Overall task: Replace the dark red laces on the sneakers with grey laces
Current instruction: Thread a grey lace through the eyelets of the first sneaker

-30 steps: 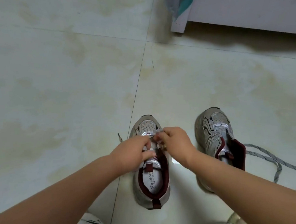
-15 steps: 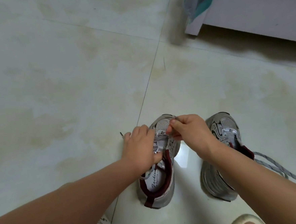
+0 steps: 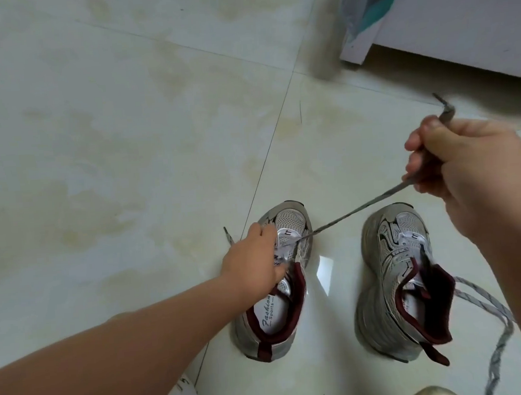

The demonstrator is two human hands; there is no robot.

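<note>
Two grey sneakers with dark red lining stand side by side on the tiled floor. My left hand (image 3: 253,261) grips the tongue and eyelet area of the left sneaker (image 3: 275,289). A grey lace (image 3: 352,212) runs taut from that shoe's front eyelets up to my right hand (image 3: 464,170), which is raised to the right and holds the lace in its fist, the tip sticking out above. The lace's other end (image 3: 228,234) lies on the floor left of the shoe. The right sneaker (image 3: 397,280) stands without a lace through it.
A second grey lace (image 3: 489,307) lies loose on the floor right of the right sneaker. A white furniture base (image 3: 444,24) with a teal and grey cloth hanging on it stands at the back right. Pale floor tiles spread to the left.
My right hand has pulled away from the left sneaker up and to the right, drawing the grey lace out taut. My left hand stays on the shoe.
</note>
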